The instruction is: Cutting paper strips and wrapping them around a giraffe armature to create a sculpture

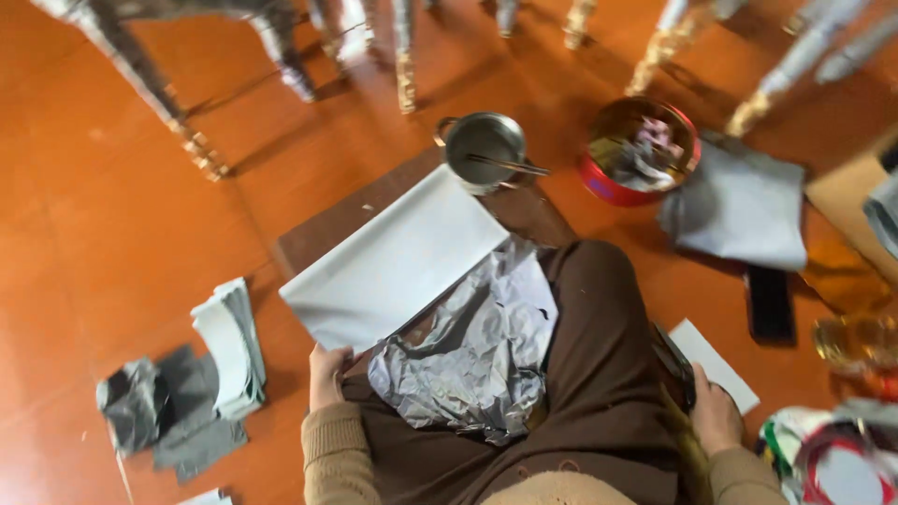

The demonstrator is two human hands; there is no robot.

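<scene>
Orange floor: left hand (327, 374) pinches flat silver sheet (393, 257); crumpled foil (477, 355) on lap, stack (232, 348) done; right hand (716, 416) grip unclear.

foil (477, 351) on lap — pot (484, 150) beyond

Left of the white sheet (393, 257) the orange floor (122, 234) lies open; beyond it a steel pot (484, 150) and red tin (641, 150) block passage (paper stack (232, 346) near-left).

Glossy orange-red floor (122, 234) fills frame; silver-wrapped furniture legs (140, 70) w/ shadows along top edge; soft daylight glare upper centre.
</scene>
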